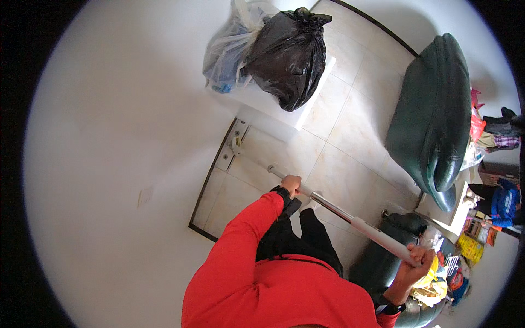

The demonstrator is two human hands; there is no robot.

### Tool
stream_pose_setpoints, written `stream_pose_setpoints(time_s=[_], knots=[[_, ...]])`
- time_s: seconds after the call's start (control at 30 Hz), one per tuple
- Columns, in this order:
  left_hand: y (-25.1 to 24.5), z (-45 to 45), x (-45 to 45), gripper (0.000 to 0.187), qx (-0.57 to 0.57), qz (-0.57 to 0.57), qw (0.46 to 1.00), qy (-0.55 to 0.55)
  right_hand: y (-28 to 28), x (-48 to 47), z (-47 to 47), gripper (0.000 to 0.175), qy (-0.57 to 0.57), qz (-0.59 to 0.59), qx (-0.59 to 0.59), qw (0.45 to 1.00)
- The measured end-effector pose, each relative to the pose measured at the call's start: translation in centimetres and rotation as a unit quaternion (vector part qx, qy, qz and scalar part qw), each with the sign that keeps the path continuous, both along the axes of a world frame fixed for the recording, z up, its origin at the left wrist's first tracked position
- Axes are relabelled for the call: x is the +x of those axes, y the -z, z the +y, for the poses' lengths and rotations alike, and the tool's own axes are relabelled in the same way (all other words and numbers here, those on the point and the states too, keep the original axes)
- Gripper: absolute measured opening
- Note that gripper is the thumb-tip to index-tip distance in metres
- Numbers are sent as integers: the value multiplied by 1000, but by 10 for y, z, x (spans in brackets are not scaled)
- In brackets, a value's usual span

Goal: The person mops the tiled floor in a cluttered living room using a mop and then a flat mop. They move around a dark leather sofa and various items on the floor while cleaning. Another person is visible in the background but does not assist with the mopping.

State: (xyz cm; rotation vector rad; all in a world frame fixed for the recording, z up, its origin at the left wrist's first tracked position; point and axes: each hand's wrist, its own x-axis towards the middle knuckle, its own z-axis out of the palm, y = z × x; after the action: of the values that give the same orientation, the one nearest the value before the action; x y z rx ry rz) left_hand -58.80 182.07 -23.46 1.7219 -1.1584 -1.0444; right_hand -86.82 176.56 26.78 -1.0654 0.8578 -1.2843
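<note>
A long telescopic pole (367,234) with pale grips and a bare chrome section (334,206) slants across in front of me. My left hand (291,185) is closed around its lower part, a dark band on the wrist. Around the upper end of the pole, at the right, my right hand (420,261) is wrapped. The pole's far end points toward a small white piece (236,145) on the floor by the wall; I cannot tell whether the two are joined.
A black plastic bag (289,57) and a clear plastic bag (229,57) rest on a white box-like stand (283,110). On the right are a dark green sofa (430,110) and a dark armrest (371,254) with yellow cloth (430,283). A person in blue (505,201) is beyond.
</note>
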Motion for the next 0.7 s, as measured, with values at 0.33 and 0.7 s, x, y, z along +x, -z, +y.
stream_pose_setpoints(time_s=[0.33, 0.7], knots=[[-32, 16, -81, 29, 1, -81, 986, 146, -11, -82, 47, 35, 156, 26, 58, 986], [-130, -21, -242, 21, 327, 614, 713, -86, -124, -170, 74, 28, 221, 91, -3, 971]])
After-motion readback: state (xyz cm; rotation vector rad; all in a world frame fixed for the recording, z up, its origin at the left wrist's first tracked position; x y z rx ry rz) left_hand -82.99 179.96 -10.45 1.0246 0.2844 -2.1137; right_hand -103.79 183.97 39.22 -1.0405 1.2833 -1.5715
